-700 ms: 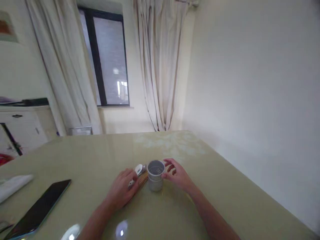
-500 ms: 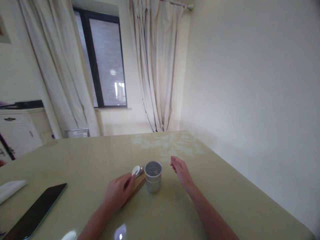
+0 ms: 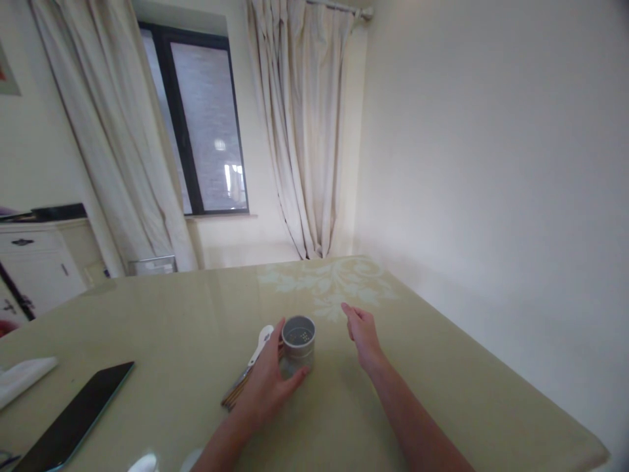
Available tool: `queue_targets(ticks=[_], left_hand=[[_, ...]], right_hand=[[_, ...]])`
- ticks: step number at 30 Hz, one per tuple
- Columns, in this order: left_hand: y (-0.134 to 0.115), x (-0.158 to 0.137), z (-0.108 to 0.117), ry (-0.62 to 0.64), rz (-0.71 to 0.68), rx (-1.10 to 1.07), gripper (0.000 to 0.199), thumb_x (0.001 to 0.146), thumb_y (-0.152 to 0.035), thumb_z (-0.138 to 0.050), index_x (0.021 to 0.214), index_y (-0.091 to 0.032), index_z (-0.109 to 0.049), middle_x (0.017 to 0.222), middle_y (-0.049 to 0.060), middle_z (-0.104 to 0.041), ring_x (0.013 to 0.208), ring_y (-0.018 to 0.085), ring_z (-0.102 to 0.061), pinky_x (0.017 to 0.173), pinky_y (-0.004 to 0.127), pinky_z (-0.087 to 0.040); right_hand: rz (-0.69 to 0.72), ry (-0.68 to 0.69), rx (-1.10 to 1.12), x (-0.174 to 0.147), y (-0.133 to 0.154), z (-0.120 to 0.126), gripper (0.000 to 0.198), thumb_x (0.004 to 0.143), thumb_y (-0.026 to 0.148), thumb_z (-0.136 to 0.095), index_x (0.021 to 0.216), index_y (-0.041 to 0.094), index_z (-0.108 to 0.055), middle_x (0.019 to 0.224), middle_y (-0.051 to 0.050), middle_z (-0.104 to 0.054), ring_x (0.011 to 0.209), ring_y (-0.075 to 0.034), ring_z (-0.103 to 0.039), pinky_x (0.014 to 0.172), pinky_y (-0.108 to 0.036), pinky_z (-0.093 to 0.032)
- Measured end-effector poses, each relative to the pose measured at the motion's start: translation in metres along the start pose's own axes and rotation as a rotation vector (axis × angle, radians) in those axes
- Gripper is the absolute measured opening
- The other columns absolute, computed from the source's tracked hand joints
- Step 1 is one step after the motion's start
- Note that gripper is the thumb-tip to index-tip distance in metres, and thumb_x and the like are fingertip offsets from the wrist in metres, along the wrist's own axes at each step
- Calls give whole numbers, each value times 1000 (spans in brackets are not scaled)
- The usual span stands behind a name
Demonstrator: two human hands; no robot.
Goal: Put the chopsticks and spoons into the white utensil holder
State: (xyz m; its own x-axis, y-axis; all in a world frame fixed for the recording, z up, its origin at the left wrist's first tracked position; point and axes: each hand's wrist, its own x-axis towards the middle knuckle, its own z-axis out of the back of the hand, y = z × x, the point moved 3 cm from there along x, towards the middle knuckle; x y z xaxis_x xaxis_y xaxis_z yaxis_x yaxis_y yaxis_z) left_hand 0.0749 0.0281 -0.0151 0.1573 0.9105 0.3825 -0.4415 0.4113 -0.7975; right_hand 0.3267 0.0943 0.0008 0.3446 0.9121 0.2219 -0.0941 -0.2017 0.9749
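A grey metal cylindrical utensil holder (image 3: 299, 351) with holes in its bottom stands upright on the table. My left hand (image 3: 268, 380) curves around its left side, fingers at the far left and thumb across the front near the base. Under and beside that hand lie a white spoon (image 3: 260, 344) and several wooden chopsticks (image 3: 232, 397), partly hidden by it. A metal utensil's handle shows there too. To the right of the holder, my right hand (image 3: 363, 333) hovers apart from it, fingers curled in and thumb forward, with nothing visible in it.
On the left of the glossy table (image 3: 167, 328) lies a dark tablet or phone (image 3: 73, 416), with a white item (image 3: 27, 377) beyond it. A wall (image 3: 491, 196) runs along the right edge. Curtains, a window and a white cabinet (image 3: 39, 255) stand behind.
My left hand has moved right from the spoons and chopsticks to the utensil holder and opened around it, uncovering the chopstick ends. My right hand has shifted slightly right, still curled.
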Motion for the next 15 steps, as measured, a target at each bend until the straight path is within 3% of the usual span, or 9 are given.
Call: queue_targets(ticks=[5,9,13,15], left_hand=[[-6,-5,-9,59,33,-23,108,79,-38,-85,167,-28,-22,159,18,-54,135,35,-64,117,56,-49],[-15,-19,-7,187,-64,-75,111,75,-39,-90,167,-32,-29,170,14,-42,150,38,-48,120,52,-48],[-16,-16,12,272,-54,13,129,61,-42,-99,168,-31,-27,170,14,-41,151,39,-46,120,50,-46],[-13,-9,28,283,-27,142,112,63,-40,-97,161,-30,-42,161,14,-53,146,38,-51,121,51,-44]], right_hand=[[2,51,-12,-5,0,-7,52,80,63,-64,59,29,-31,51,9,-26,50,-12,-23,48,-29,-19],[31,91,-42,-12,2,-14,52,80,60,-65,57,28,-33,56,8,-26,54,-13,-26,51,-28,-21],[53,129,-68,-15,2,-19,51,78,60,-65,57,28,-32,59,7,-26,57,-13,-27,54,-28,-22],[52,143,-77,-15,2,-19,50,79,61,-63,57,28,-32,59,7,-26,57,-13,-27,54,-28,-23]])
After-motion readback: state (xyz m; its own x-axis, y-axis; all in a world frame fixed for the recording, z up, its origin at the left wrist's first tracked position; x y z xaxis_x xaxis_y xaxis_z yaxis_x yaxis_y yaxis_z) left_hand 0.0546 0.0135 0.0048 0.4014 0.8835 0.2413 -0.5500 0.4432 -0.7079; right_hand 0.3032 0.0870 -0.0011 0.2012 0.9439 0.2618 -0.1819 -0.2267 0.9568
